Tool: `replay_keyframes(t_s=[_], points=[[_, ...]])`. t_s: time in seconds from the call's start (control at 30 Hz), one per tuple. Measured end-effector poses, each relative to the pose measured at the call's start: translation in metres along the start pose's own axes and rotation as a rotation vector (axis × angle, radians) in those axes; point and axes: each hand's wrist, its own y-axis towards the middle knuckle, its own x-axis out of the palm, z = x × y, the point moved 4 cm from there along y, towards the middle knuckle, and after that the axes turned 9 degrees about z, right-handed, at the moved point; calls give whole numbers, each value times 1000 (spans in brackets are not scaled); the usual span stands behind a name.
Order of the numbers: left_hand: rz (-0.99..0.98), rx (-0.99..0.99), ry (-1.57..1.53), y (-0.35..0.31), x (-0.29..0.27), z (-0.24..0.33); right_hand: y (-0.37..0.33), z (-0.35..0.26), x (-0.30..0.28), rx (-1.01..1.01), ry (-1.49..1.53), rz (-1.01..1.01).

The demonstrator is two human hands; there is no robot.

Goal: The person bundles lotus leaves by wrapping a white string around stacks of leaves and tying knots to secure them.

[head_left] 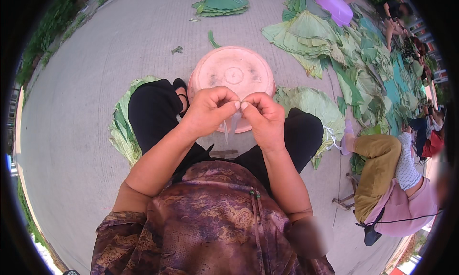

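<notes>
In front of me, my left hand (210, 111) and my right hand (266, 118) meet with thumbs and forefingers pinched together. Between them they hold a thin whitish plastic strip (233, 124), whose ends hang down below the fingertips. Just beyond is a round pink basin (234, 67), bottom side up, between my knees. Stacked large green leaves (125, 127) lie beside my left leg. By my right knee rests another folded leaf stack (313, 105), with a white tie (331, 137) on it.
Heaps of large leaves (311, 36) spread over the concrete at the right, with a purple basin (334, 8) among them. A separate leaf stack (221, 3) lies farther ahead. A person in brown trousers (380, 155) sits close on my right; other people sit beyond.
</notes>
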Motion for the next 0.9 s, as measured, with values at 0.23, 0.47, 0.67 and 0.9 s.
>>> replay_keyframes(t_s=[0.23, 0.47, 0.67, 0.9], points=[[187, -186, -579, 8, -14, -15, 10, 0, -19, 100, 327, 174], [477, -298, -576, 12, -59, -33, 17, -3, -55, 248, 814, 214], [613, -319, -760, 24, -117, -40, 26, -13, -110, 217, 890, 289], [813, -267, -1308, 39, -192, -53, 29, -25, -183, 117, 852, 479]])
